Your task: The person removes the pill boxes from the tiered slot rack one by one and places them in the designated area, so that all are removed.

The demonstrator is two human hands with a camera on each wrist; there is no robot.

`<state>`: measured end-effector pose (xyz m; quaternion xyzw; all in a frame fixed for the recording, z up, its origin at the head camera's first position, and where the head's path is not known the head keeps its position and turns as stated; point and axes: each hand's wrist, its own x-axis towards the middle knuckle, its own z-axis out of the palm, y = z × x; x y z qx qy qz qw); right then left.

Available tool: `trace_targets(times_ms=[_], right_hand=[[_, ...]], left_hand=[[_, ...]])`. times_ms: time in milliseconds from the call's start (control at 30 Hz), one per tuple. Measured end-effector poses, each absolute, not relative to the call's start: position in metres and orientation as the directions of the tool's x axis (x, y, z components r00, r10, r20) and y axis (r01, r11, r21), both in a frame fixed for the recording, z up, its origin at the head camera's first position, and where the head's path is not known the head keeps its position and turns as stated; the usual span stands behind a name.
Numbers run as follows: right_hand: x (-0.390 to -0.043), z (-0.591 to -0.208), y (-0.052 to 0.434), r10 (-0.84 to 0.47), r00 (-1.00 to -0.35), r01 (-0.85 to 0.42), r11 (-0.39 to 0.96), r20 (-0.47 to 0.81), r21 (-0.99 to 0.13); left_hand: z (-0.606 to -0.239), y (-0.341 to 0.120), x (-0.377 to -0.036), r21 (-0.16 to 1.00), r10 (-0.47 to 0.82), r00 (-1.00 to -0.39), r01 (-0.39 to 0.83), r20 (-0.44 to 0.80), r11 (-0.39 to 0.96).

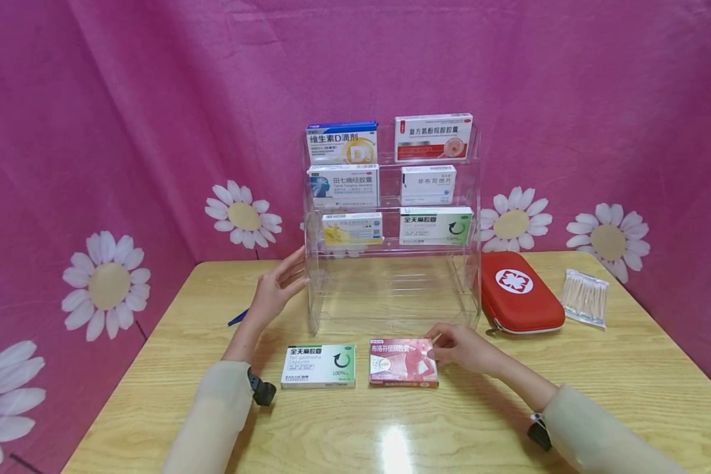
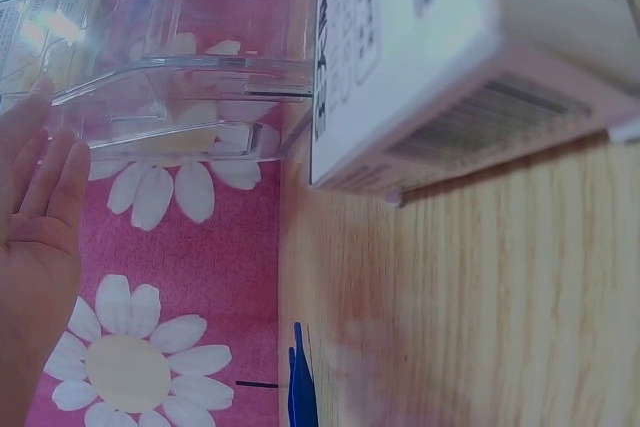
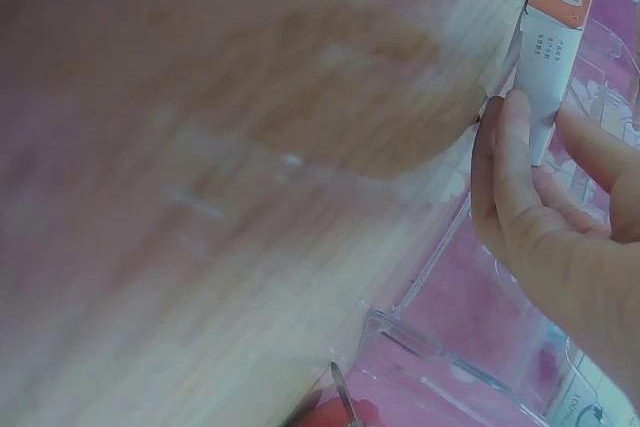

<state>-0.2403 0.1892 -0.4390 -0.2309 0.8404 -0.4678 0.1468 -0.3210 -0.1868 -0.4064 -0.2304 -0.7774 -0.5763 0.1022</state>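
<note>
A clear acrylic tiered shelf [image 1: 391,289] stands mid-table with several medicine boxes on its upper tiers. My left hand [image 1: 278,286] rests with straight fingers against the shelf's left wall [image 2: 180,77]; the same hand [image 2: 40,197] shows flat in the left wrist view. In front of the shelf lie a green-and-white box [image 1: 318,366] and a pink box [image 1: 403,362]. My right hand [image 1: 459,347] pinches the pink box's right edge; in the right wrist view its fingers [image 3: 515,162] curl round the box's end [image 3: 550,57].
A red first-aid pouch [image 1: 518,293] lies right of the shelf, a bag of cotton swabs [image 1: 584,297] beyond it. A blue pen [image 1: 237,318] lies behind my left wrist. Pink daisy-print cloth backs the wooden table [image 1: 391,428].
</note>
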Motion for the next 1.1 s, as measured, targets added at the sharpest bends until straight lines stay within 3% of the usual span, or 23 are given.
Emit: trace_targets(times_ms=[733,900,1100], right_hand=[[-0.2398,-0.4404,0.1884,-0.506,-0.861,-0.286,0.553,-0.042,-0.783],[-0.2406,-0.4385,0.1917,-0.447,-0.893,-0.242,0.579,-0.055,-0.778],[-0.2411,-0.4322,0.1966,-0.36,-0.931,-0.278,0.617,0.049,-0.736]], left_hand=[[-0.4065,-0.1866,-0.321,0.852,0.233,-0.88,0.464,0.413,0.242],[-0.4058,-0.1866,-0.3205,0.854,0.235,-0.882,0.461,0.409,0.243],[-0.4061,-0.1862,-0.3211,0.848,0.24,-0.878,0.468,0.415,0.248]])
